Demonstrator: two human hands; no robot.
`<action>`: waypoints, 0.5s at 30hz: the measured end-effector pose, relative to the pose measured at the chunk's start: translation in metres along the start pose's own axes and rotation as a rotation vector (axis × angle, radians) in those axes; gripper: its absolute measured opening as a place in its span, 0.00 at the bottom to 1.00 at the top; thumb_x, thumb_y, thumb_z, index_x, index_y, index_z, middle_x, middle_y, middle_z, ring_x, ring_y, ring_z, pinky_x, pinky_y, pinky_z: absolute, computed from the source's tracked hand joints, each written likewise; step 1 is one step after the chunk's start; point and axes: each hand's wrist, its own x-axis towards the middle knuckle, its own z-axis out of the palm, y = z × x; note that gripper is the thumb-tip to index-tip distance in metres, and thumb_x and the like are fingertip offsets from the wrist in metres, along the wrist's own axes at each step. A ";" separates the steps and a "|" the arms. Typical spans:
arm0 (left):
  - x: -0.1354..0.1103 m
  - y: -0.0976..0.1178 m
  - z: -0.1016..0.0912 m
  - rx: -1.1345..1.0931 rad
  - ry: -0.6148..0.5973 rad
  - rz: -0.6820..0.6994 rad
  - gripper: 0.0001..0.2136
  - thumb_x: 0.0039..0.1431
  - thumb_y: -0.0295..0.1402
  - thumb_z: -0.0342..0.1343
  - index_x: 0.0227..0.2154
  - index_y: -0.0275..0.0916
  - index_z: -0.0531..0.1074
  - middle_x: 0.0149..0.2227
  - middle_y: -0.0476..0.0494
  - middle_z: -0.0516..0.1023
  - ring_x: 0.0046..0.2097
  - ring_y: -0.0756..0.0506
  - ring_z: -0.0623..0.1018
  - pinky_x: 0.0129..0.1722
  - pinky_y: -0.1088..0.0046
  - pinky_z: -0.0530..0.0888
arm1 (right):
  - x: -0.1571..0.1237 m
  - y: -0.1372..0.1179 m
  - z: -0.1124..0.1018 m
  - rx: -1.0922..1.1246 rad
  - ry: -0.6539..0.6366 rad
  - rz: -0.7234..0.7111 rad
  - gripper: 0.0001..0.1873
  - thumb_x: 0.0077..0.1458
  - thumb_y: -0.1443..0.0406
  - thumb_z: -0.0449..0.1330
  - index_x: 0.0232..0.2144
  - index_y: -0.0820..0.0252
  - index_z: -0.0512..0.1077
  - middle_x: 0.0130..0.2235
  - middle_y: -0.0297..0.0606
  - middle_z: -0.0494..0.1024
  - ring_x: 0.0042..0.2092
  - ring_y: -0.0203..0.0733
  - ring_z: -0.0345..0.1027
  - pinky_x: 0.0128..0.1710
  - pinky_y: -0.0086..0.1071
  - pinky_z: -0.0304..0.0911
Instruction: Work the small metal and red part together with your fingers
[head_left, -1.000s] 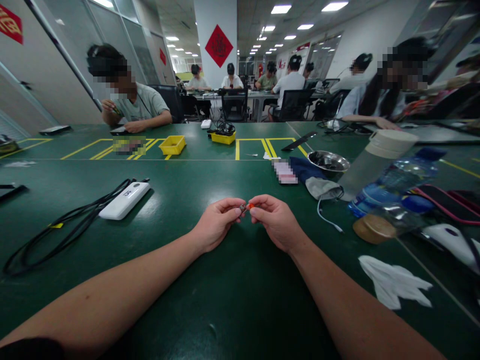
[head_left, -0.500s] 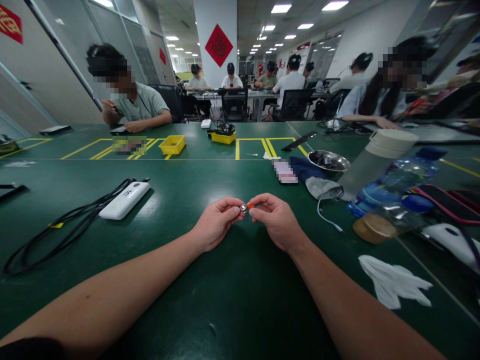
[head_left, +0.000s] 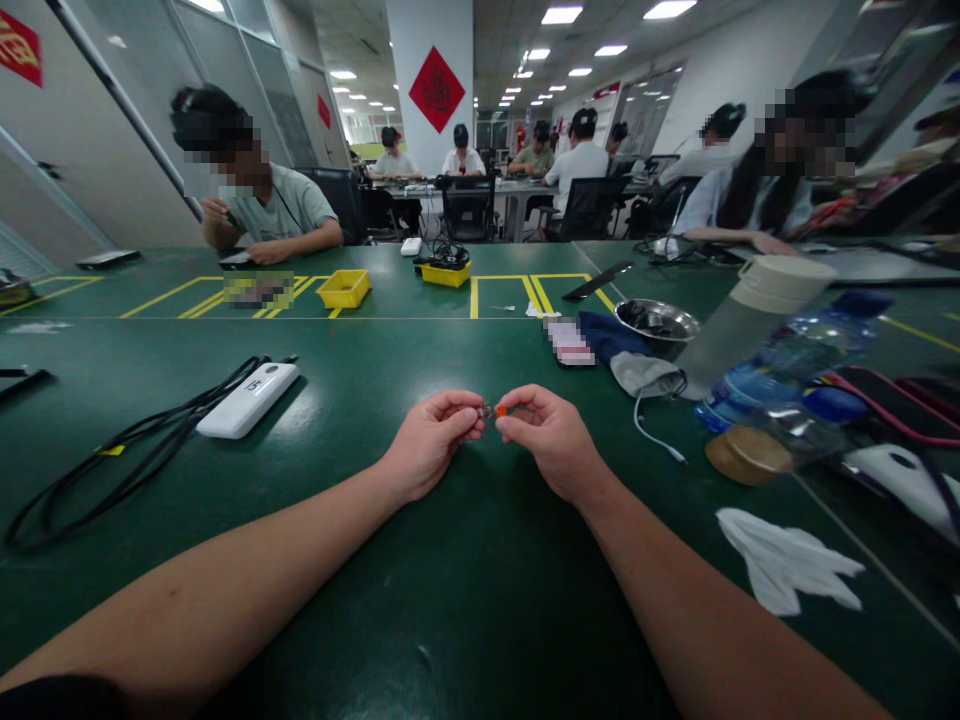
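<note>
Count at the bench: two bare hands in view, both the wearer's own. Between them are two tiny parts, a small silver metal piece (head_left: pixel 485 410) and a small orange plastic piece (head_left: pixel 501 410), touching each other end to end.

Left hand (head_left: pixel 431 445): fingers curled in, thumb and forefinger pinched closed on the small silver metal piece.
Right hand (head_left: pixel 547 440): same pose, thumb and forefinger pinched closed on the small orange plastic piece.

Both parts sit just above the dark green table top (head_left: pixel 465 600), near the middle of the view. They are mostly hidden by the fingertips (too small to tell shape or detail), the metal one dull grey with a glint, the orange one bright.

Elsewhere on the table:
- one white rectangular power bank (head_left: pixel 247 400), well to the left, with one black looped cable (head_left: pixel 112 465) running from it
- two yellow plastic trays (head_left: pixel 344 288) (head_left: pixel 446 273), far side
- one shiny steel bowl (head_left: pixel 656 322), right of centre
- one clear plastic water bottle (head_left: pixel 795 365), lying tilted at right
- one crumpled white glove (head_left: pixel 787 570), near the right forearm
</note>
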 end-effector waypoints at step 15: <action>0.000 0.000 0.001 0.013 0.005 0.015 0.10 0.52 0.27 0.63 0.37 0.34 0.73 0.32 0.46 0.78 0.33 0.52 0.77 0.38 0.77 0.73 | -0.001 0.003 -0.001 -0.024 -0.023 -0.014 0.11 0.48 0.66 0.66 0.36 0.59 0.71 0.32 0.34 0.76 0.29 0.34 0.67 0.31 0.31 0.63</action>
